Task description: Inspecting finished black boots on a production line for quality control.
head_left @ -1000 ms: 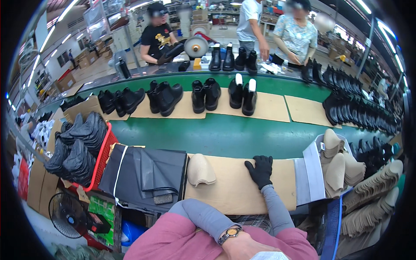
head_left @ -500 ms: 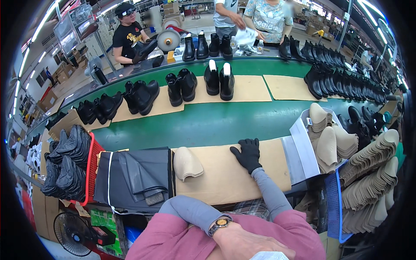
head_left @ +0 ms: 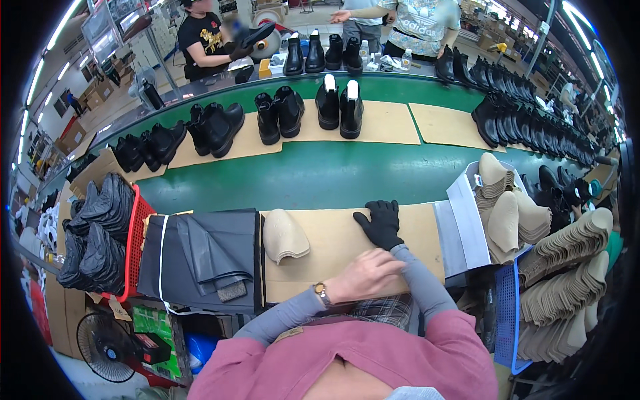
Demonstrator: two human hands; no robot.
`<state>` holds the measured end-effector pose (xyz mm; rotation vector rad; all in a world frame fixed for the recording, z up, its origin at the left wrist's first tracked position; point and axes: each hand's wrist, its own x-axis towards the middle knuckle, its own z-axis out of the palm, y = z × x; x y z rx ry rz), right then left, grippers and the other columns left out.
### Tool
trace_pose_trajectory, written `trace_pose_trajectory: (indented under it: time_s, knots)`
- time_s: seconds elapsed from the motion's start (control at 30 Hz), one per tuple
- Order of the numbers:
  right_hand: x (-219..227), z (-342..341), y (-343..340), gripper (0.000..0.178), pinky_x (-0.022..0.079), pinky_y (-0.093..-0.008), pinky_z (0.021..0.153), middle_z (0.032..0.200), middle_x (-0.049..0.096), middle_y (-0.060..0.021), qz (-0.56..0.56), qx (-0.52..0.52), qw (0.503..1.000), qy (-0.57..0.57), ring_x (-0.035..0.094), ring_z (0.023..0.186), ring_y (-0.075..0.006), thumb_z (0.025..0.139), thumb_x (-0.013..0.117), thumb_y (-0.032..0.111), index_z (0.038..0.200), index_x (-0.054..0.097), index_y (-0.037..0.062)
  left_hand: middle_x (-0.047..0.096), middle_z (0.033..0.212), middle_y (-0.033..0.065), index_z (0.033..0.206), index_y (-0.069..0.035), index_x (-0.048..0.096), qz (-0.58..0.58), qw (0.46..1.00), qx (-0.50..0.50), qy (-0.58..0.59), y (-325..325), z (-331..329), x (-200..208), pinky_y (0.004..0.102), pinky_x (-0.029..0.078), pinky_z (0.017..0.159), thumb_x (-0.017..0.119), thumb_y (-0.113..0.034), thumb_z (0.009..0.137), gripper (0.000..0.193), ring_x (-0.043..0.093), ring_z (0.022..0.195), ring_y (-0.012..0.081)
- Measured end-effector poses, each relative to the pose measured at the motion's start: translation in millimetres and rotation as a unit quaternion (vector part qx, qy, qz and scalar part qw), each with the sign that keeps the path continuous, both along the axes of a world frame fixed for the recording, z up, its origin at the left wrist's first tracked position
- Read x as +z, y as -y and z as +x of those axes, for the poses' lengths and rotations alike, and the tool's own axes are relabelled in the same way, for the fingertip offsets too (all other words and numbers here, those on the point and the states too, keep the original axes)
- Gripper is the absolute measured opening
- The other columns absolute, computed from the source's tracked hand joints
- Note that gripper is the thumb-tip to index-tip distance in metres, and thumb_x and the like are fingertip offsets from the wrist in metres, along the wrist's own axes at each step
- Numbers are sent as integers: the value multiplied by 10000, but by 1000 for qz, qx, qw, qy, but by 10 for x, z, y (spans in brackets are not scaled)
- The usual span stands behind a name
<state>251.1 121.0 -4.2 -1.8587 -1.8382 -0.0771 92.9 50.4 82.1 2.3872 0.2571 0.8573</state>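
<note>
My right hand (head_left: 382, 224), in a black glove, lies palm down with its fingers out on a tan cardboard sheet (head_left: 333, 230). My bare left hand (head_left: 360, 277), a gold watch (head_left: 321, 293) at its wrist, is bent across my front. Its fingers are drawn together beside my grey right sleeve (head_left: 417, 277); what they hold, if anything, is hidden. Left of the glove, a small stack of curved beige liners (head_left: 285, 235) rests on the cardboard. Beside it lies a pile of dark sheets (head_left: 210, 257) with a white strap around it.
A red basket (head_left: 137, 243) of black wrapped pieces stands at left. At right are a white box (head_left: 467, 220) and a blue basket (head_left: 508, 320) with beige liners. Black boots (head_left: 350, 110) line the green conveyor (head_left: 300, 177). Co-workers stand beyond it.
My left hand has come down from close to my chest to beside my right forearm. The gloved right hand stays in place. A far co-worker's white sheet has left that worker's hand.
</note>
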Motion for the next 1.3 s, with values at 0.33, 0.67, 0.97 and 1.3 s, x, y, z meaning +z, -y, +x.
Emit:
trace_pose_trajectory:
  time_s: [0.33,0.67,0.97,1.3]
  knots:
    - [781,283,-1537,564,464,-426,872,1099,609,-165,-29,17,996,-79,585,1050,-307,788,670,516,1086,622,39,384,1427,174,1394,-79,406,35,956,197,-215,117,-538,-830,502,248,1107,615,-463,843,703,286,1360,389]
    - [849,10,-2873,754,466,-445,905,1115,620,-232,29,-133,956,-260,596,1057,-379,690,743,503,1217,522,10,394,1426,160,1372,-70,428,-2,954,214,-208,105,-536,-858,478,248,1112,553,-453,885,633,292,1363,364]
    - [721,221,-3170,536,489,-450,838,1033,666,-214,25,-142,945,-293,634,982,-381,771,699,444,1093,585,32,395,1435,127,1381,-93,438,-19,958,219,-186,102,-511,-903,470,277,1098,569,-465,883,635,314,1356,341]
    - [1143,918,-2362,382,531,-330,545,912,655,-94,25,-145,767,-625,649,765,-195,783,688,324,1043,654,47,397,1425,149,1368,-83,442,-16,953,227,-200,79,-518,-899,487,263,1106,606,-415,861,628,315,1352,364]
